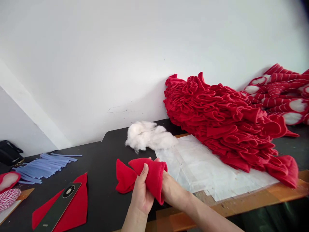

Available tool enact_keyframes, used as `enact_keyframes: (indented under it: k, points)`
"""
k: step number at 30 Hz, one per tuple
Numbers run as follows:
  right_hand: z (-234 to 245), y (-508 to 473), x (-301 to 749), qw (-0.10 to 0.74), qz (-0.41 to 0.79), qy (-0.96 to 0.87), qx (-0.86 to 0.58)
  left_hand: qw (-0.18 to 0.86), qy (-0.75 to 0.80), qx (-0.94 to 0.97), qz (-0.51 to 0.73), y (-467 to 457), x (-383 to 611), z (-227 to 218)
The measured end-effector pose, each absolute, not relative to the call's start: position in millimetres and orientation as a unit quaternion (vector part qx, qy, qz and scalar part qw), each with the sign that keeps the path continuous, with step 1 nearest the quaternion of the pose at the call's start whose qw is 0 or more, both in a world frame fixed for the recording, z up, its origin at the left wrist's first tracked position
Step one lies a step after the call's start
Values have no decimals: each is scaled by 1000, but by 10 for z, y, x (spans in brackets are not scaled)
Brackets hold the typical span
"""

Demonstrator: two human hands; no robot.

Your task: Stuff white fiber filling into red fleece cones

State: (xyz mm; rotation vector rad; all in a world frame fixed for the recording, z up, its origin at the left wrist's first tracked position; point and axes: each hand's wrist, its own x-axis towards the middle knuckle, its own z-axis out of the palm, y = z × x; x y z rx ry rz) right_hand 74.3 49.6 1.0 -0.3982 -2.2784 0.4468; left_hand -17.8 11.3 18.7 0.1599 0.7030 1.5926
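Note:
A red fabric pouch (153,177), soft like felt or fleece, is held over the front of the black table. My left hand (142,190) is wrapped round its outside, with the thumb pressed on top. My right hand (166,187) reaches into the pouch's open end up to the wrist, so its fingers are hidden. The pouch's far end folds over into a pointed flap on the left. Just beyond my hands lies a tuft of white stuffing (147,136).
A large heap of red fabric pieces (217,119) covers white sheeting (200,167) on the right. Red striped stuffed pieces (285,87) lie behind. At left are blue strips (45,166), a phone (60,206) on red cloth (80,203), and red-white twine (9,198).

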Motion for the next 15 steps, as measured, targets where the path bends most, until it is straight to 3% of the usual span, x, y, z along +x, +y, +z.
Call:
enact_keyframes:
  k: [2, 5, 7, 11, 15]
  points:
    - [-84, 476, 803, 410, 174, -881, -160, 654, 294, 79, 693, 125, -217, 165]
    - [-248, 459, 862, 539, 136, -791, -254, 659, 293, 80, 688, 148, -296, 127]
    - [-286, 474, 863, 600, 174, -708, -329, 655, 298, 72, 690, 156, -318, 102]
    - [-203, 546, 816, 548, 386, -672, -316, 652, 301, 71, 692, 154, -250, 60]
    - [-181, 628, 759, 528, 417, -647, -359, 640, 316, 83, 696, 162, -148, 33]
